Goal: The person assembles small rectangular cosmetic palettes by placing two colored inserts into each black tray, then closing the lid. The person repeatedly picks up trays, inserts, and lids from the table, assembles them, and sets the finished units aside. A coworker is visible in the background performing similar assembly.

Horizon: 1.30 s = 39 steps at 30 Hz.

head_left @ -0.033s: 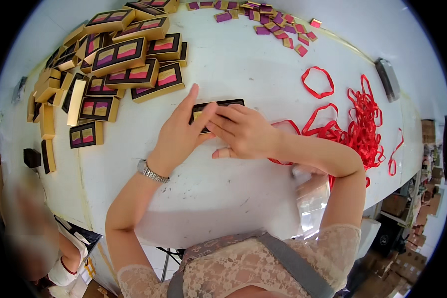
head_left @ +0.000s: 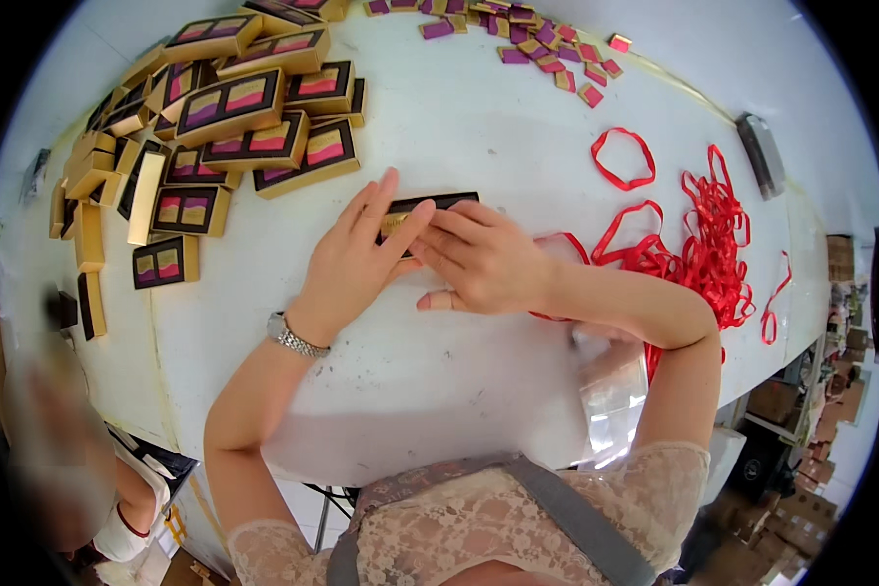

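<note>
A small box (head_left: 442,200) with a black inner tray lies on the white table in front of me, mostly covered by my hands. A gold square (head_left: 393,224) shows in its left part. My left hand (head_left: 356,244) wraps round the left end, its index finger reaching over the tray. Over the right part bends my right hand (head_left: 483,256), fingers together with their tips meeting the left index finger. Its thumb points left, below the box. Whatever lies under the right fingertips is hidden.
Gold boxes with pink and purple squares (head_left: 234,105) are piled at the far left. Loose wrapped squares (head_left: 547,47) lie scattered at the back. Red ribbon loops (head_left: 708,244) are heaped at right, by a clear plastic bag (head_left: 610,400). A co-worker's arm (head_left: 135,496) shows at lower left.
My left fingers have shifted slightly, the index finger sliding a little right over the tray. The right hand stays nearly in place, and the box has not visibly moved.
</note>
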{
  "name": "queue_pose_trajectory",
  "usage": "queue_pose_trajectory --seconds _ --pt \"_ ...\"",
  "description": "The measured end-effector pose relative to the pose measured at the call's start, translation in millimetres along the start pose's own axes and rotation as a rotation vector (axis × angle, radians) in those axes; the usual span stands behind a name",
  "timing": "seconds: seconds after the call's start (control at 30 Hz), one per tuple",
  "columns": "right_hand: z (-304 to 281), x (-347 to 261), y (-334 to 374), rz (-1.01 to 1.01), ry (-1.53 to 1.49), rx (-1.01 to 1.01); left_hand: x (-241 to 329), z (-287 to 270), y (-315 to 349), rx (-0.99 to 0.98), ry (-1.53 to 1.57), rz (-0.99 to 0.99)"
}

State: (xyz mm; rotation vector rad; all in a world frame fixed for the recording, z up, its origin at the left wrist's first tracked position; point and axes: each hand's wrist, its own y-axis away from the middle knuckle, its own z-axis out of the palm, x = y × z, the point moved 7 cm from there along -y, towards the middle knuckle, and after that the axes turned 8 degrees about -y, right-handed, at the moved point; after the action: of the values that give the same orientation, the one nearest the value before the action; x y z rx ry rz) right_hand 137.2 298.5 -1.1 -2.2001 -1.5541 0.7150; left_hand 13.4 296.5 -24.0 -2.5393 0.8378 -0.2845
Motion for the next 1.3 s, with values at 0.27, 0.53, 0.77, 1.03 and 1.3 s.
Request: queue_pose_trajectory --seconds 0.27,0.53,0.77,1.03,1.3 --pt "-96 234 77 0.680 0.771 0.260 8 -1 -7 -0.002 -0.032 0.074" --pt "-56 189 50 0.722 0.274 -0.188 3 -4 1 0.002 0.031 0.036" --pt "-50 129 72 0.450 -0.180 -0.251 4 -6 0 0.010 0.078 0.024" --pt "-35 103 30 0.409 -0.257 -0.143 0 -8 6 -0.040 -0.008 0.006" --pt "-11 85 36 0.667 -0.529 -0.044 -8 -11 14 -0.086 -0.041 -0.019"
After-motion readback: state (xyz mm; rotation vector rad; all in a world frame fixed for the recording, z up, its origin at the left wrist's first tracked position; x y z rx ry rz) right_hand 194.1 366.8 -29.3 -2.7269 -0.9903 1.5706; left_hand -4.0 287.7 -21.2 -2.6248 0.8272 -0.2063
